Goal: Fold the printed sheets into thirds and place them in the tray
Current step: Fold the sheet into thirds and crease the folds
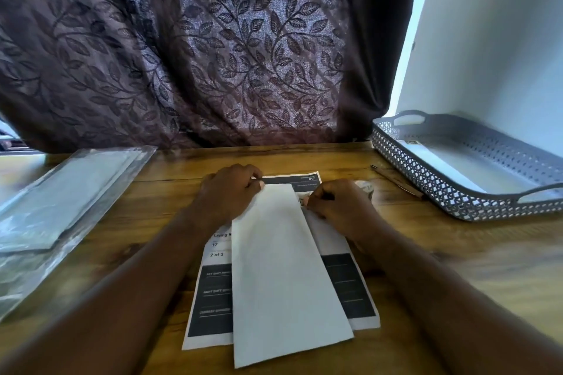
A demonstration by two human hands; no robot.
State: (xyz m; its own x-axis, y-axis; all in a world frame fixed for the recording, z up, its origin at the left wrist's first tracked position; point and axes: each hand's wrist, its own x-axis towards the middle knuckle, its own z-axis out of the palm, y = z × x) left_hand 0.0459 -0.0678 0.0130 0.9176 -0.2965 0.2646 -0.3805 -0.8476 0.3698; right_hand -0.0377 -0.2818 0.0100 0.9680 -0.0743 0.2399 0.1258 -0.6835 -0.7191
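My main worry is skew. The long white folded strip of paper lies at a slight angle across the black-and-white printed sheet beneath it, and its near end overhangs that sheet's lower edge at bottom centre. Any crease pressed now would, I judge, run crooked and leave uneven thirds. The left hand curls fingers and thumb onto the strip's far left corner, and the right hand appears to pinch its far right edge, both just above centre frame. With only the far end held, the loose near end could swing or slide on the brown wooden table, and a slip might drag the printed sheet along. The grey perforated plastic tray sits well apart at right, beyond a thin dark pen that a careless carry could knock. The strip looks blank, flat, crisp-edged and narrower than the sheet, which shows dark blocks and "2 of 3". I cannot tell whether they are separate pieces.
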